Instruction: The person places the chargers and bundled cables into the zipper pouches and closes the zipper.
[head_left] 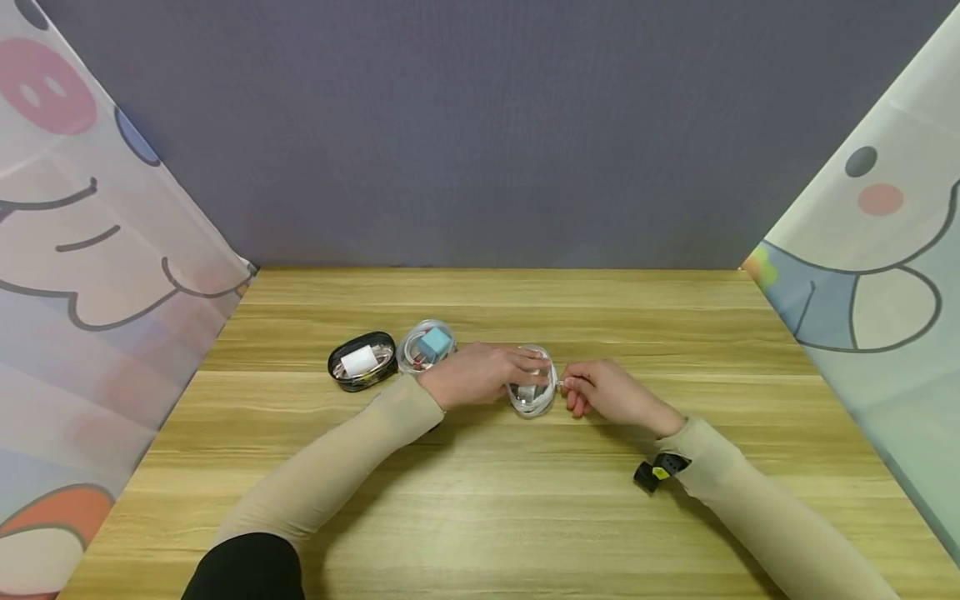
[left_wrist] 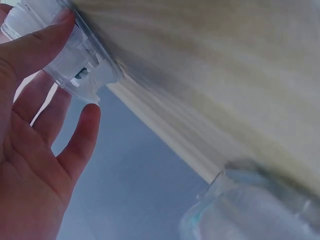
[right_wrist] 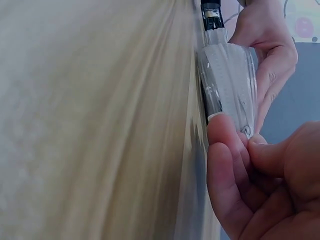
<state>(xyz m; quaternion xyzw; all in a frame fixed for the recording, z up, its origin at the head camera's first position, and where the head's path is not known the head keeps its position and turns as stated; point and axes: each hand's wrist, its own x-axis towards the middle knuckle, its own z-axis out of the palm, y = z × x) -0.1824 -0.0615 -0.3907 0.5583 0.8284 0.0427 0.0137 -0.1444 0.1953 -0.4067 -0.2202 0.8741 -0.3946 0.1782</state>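
Note:
A small clear zip case (head_left: 529, 403) with white contents stands near the middle of the table. My left hand (head_left: 483, 375) reaches over it from the left and holds it; in the left wrist view thumb and fingers lie on opposite sides of the clear case (left_wrist: 75, 75). At the right edge of the case my right hand (head_left: 611, 392) pinches a small zipper pull (right_wrist: 246, 131) between thumb and forefinger. Its other fingers are curled. The pull's tip is hidden by the fingers.
Left of my left hand lie a round clear case (head_left: 411, 350) with a blue charger and cable, and an oval black-rimmed case (head_left: 362, 382) with a white charger. The wooden table (head_left: 525, 517) meets a grey panel (head_left: 480, 150) at the back. Printed cloths hang at both sides.

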